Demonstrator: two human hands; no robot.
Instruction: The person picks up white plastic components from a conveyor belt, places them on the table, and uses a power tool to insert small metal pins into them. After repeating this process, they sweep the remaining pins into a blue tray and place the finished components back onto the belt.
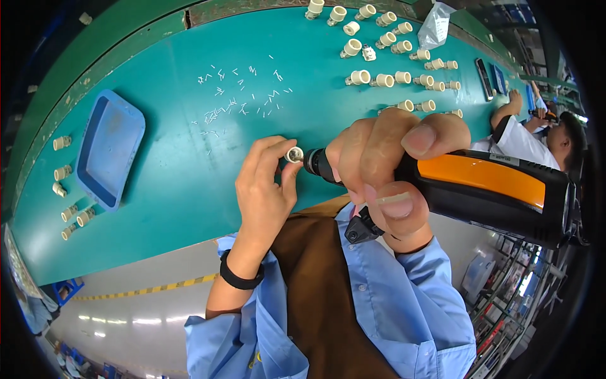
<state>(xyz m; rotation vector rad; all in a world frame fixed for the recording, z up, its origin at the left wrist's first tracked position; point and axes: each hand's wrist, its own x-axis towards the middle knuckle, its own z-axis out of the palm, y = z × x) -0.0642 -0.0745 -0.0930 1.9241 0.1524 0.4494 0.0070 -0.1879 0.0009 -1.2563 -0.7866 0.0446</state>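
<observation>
My left hand (264, 189) pinches a small cream lamp socket (291, 151) between thumb and fingers, its round opening facing up and to the right. My right hand (379, 148) is wrapped round a black and orange electric screwdriver (483, 179), held almost level. The tool's dark nose reaches left to the socket, and its bit meets the socket's opening; whether it sits on a screw is too small to tell. Beyond my hands, many small silvery screws (218, 114) lie scattered on the green tabletop (170, 164).
Several cream sockets (382, 80) stand in rows at the far right. More sockets (62, 143) lie left of a blue tray (104, 155). A clear plastic bag (437, 26) and a phone (484, 79) lie near the far right edge. Another person (530, 139) sits at the right.
</observation>
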